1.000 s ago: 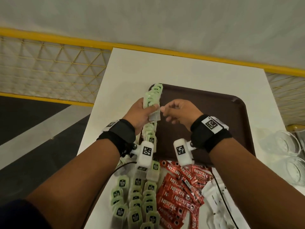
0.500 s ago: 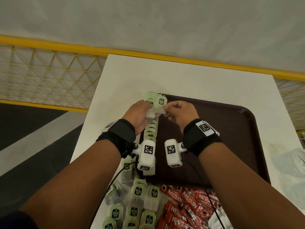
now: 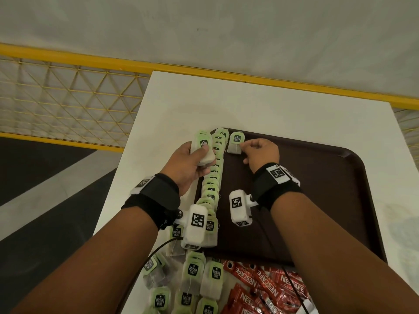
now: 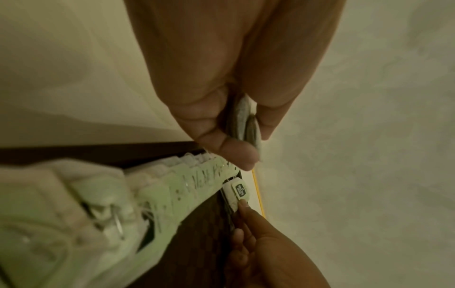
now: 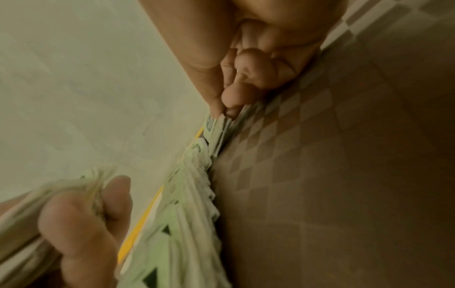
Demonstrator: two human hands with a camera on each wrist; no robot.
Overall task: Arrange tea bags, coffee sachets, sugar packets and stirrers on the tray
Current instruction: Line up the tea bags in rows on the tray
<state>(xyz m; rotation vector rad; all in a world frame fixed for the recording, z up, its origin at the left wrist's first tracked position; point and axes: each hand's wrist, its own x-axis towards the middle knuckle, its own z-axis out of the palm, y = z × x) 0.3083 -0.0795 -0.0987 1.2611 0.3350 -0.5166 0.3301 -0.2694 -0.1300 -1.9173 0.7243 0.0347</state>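
A dark brown tray lies on the white table. A long overlapping row of green-tagged tea bags runs along the tray's left edge. My left hand grips a small stack of tea bags just left of the row. At the tray's far left corner my right hand pinches a single tea bag that lies beside the row's far end. In the right wrist view that tea bag shows at my fingertips, touching the tray.
Loose tea bags lie on the table at the tray's near left. Red Nescafe coffee sachets are piled at the near edge. A yellow mesh railing runs behind and to the left of the table.
My right hand has drawn one tea bag away from the left hand's stack and carried it to the tray's far left corner. The left hand still grips the stack.
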